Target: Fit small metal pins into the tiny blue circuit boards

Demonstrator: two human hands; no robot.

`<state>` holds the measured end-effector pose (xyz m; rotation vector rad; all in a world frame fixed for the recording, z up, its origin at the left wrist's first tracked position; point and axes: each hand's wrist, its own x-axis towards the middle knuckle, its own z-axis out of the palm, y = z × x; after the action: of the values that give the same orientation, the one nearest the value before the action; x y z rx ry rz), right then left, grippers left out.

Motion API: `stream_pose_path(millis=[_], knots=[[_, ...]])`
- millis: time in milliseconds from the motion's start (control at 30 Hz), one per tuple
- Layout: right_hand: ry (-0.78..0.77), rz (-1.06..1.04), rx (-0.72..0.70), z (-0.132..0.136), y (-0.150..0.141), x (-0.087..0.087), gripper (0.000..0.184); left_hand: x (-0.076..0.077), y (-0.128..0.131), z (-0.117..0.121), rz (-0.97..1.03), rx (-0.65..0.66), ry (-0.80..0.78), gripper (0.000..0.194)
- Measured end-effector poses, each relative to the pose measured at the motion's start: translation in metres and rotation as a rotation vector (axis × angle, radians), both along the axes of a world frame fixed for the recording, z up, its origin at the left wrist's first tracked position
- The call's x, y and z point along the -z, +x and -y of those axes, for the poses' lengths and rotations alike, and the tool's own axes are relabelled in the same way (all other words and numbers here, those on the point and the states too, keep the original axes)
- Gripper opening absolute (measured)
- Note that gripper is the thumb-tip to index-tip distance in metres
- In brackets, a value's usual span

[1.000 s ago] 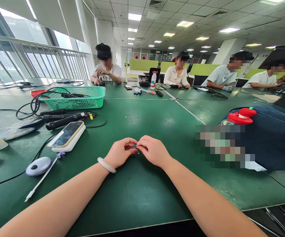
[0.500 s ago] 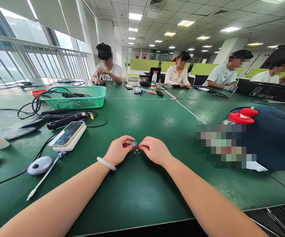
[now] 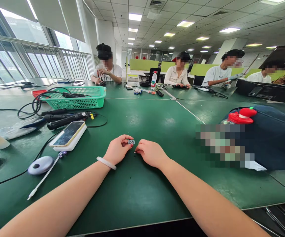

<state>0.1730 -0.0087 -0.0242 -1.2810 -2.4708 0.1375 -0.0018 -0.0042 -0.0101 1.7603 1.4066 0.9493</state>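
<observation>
Between the thumb and fingers of my left hand (image 3: 119,148) is a small circuit board (image 3: 131,142) with pale markings, held just above the green table (image 3: 137,187). A pale bracelet (image 3: 106,163) circles that wrist. Close beside it on the right, my right hand (image 3: 149,151) has its fingertips pinched together low over the table. Something tiny shows at those fingertips, too small to make out. A small dark speck (image 3: 135,155) lies on the table just below them.
To the left lie a phone (image 3: 68,133) on a white box, a lilac round device (image 3: 41,165), black cylindrical handles (image 3: 65,120) with cables, and a green basket (image 3: 99,98). A dark bag (image 3: 275,141) and red-lidded bottle (image 3: 241,117) stand right. Several people sit across the table.
My right hand has moved slightly left and down, its fingertips now covering where a small pale piece lay. The board in my left hand has shifted a little left.
</observation>
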Motion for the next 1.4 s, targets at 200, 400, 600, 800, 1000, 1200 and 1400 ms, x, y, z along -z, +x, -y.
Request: stream_pose_path(millis=[200,400,600,800,1000,1200,1400], knots=[[0.026,0.069,0.039,0.000,-0.007,0.002,0.016,0.005,-0.002,-0.004,-0.005,0.005,-0.005,0.026],[0.054,0.121,0.024,0.001,-0.006,0.001,0.020,0.007,-0.004,-0.006,0.013,0.027,-0.039,0.026],[0.076,-0.191,0.054,0.003,-0.001,-0.006,0.017,0.002,-0.001,-0.001,0.009,0.105,-0.011,0.026],[0.146,-0.231,0.022,0.004,-0.003,-0.007,0.018,0.004,0.000,0.000,-0.038,0.142,0.049,0.024],[0.149,-0.254,0.031,0.005,-0.004,-0.008,0.016,0.003,0.000,0.000,-0.046,0.154,0.060,0.024],[-0.016,-0.456,0.110,0.003,-0.003,-0.007,0.005,0.003,0.000,0.001,-0.060,0.134,0.066,0.026],[-0.180,-0.289,0.007,0.001,0.002,-0.005,0.005,0.006,-0.004,-0.005,-0.064,0.019,0.037,0.026]])
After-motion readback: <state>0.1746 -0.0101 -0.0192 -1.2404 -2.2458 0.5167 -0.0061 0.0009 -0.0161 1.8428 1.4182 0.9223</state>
